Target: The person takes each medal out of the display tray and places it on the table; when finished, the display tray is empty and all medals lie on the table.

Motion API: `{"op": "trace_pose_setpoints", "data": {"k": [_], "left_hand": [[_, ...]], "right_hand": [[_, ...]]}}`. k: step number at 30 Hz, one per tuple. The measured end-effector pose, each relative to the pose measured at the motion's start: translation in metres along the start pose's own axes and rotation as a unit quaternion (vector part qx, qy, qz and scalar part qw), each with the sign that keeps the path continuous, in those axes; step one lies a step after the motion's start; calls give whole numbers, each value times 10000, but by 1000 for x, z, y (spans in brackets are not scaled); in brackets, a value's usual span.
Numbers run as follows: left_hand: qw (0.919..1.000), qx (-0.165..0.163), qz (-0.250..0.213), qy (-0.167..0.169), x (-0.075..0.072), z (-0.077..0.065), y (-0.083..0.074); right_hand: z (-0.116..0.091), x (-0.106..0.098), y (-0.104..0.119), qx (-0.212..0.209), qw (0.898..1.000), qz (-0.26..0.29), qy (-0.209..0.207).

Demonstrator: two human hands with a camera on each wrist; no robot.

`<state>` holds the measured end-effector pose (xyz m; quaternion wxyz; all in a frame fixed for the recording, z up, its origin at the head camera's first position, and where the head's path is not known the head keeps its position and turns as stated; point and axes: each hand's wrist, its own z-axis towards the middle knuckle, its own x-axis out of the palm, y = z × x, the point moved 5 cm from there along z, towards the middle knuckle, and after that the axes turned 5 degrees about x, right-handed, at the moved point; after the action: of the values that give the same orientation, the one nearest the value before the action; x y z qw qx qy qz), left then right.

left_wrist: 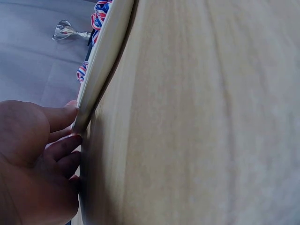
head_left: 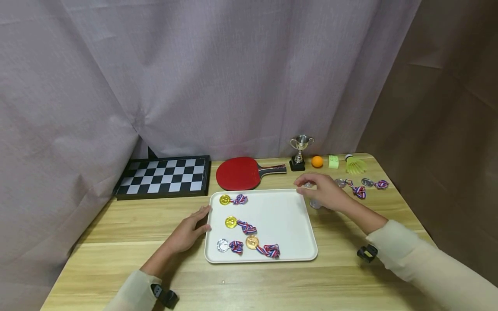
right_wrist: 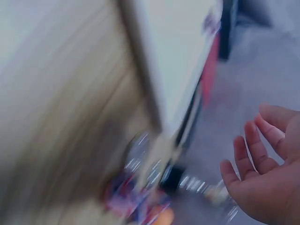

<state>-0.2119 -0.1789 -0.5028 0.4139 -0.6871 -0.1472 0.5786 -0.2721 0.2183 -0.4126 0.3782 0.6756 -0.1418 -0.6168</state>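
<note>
A white tray (head_left: 280, 224) lies on the table bearing two gold medals (head_left: 231, 222), a silver medal (head_left: 223, 245) and a bronze-toned medal (head_left: 252, 242), all with striped ribbons. My left hand (head_left: 188, 231) touches the tray's left edge with thumb and fingertips; the left wrist view shows them against the rim. Over the tray's back right corner hovers my right hand (head_left: 324, 190), its fingers loosely bent and holding nothing in the right wrist view. Under and beside it lie silver medals (head_left: 315, 204), partly hidden by the hand. Two more silver medals (head_left: 367, 182) lie farther right.
Along the back stand a chessboard (head_left: 167, 177), a red table tennis paddle (head_left: 238, 173), a small trophy cup (head_left: 298, 151), an orange ball (head_left: 317, 161), a light green block (head_left: 333, 162) and a yellow shuttlecock (head_left: 355, 165). A grey curtain (head_left: 233, 77) hangs behind the table.
</note>
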Motion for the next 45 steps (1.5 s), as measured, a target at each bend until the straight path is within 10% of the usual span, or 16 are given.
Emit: {"op": "trace_pose_setpoints", "data": {"k": [13,25,45], "left_hand": [[10000,6,-5,5,0,0,1],[10000,-8,18,-19,0,1,0],[10000,-38,29,17,1,1,1]], "right_hand": [[-29,85,85,-945,9908,322,917],[-38,143,76,-727,9827,310,1675],[-33,158,66,-680,9786,-211,1931]]}}
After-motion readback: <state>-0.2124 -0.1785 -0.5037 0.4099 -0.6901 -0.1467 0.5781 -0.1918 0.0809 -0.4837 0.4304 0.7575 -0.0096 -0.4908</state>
